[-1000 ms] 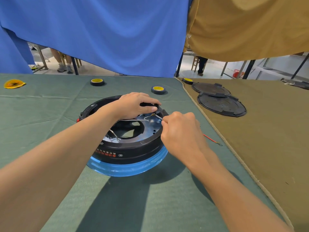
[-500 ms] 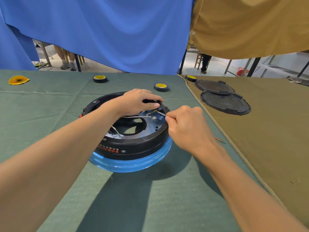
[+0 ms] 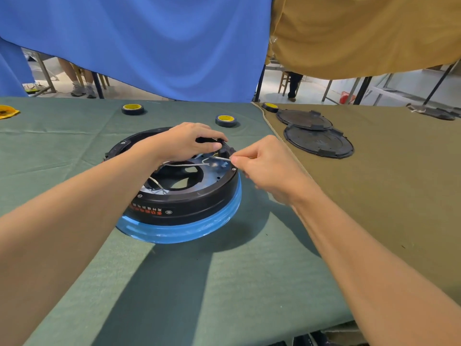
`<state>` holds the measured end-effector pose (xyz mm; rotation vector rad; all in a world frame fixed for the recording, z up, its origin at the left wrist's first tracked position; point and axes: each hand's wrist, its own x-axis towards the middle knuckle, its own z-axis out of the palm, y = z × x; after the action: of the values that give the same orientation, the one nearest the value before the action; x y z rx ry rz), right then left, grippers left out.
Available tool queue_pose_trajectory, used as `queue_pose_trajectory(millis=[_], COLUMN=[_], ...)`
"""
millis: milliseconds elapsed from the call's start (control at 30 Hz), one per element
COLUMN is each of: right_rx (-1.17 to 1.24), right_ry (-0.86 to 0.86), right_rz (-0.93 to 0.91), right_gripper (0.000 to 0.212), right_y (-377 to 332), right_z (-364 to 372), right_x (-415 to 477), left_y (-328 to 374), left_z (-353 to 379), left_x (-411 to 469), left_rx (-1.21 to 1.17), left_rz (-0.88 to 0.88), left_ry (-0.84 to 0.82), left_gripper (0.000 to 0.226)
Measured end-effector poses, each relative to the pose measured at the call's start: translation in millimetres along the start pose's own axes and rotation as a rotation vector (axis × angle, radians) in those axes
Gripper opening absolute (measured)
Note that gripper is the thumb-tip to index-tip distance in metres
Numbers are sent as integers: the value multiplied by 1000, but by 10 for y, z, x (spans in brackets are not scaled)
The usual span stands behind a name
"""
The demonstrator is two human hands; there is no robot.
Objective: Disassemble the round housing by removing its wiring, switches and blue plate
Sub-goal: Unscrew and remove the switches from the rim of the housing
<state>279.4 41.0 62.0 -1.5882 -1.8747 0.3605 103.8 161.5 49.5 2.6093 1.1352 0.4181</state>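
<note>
Right hand (image 3: 267, 171) higher now, wire (image 3: 219, 158) in pinch; left hand (image 3: 184, 142) around housing (image 3: 189, 208).

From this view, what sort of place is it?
Probably a workshop disassembly bench: an opened round housing with a white wire loose, two black round covers set aside, and cloth curtains dividing stations.

Green cloth (image 3: 199, 283) lies open before the round housing (image 3: 189, 208) — tape rolls (image 3: 225, 120) beyond, black lids (image 3: 318, 142) rightward.
</note>
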Motion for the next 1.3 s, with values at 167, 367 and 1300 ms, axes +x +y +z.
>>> queue_pose_trajectory(millis=[167,367,1300], right_rx=[-158,-203,-262], right_ry=[22,70,83], right_rz=[-76,-102,-81], right_gripper=[38,39,46], right_y=[-80,1,-65], right_z=[110,58,156], right_x=[7,-22,-72], left_y=[2,29,106], left_z=[2,18,-53], left_x=[-17,-79,-198], left_rx=[0,18,-166], left_rz=[-13,-40,-184], left_ry=[22,61,21], left_gripper=[35,36,17])
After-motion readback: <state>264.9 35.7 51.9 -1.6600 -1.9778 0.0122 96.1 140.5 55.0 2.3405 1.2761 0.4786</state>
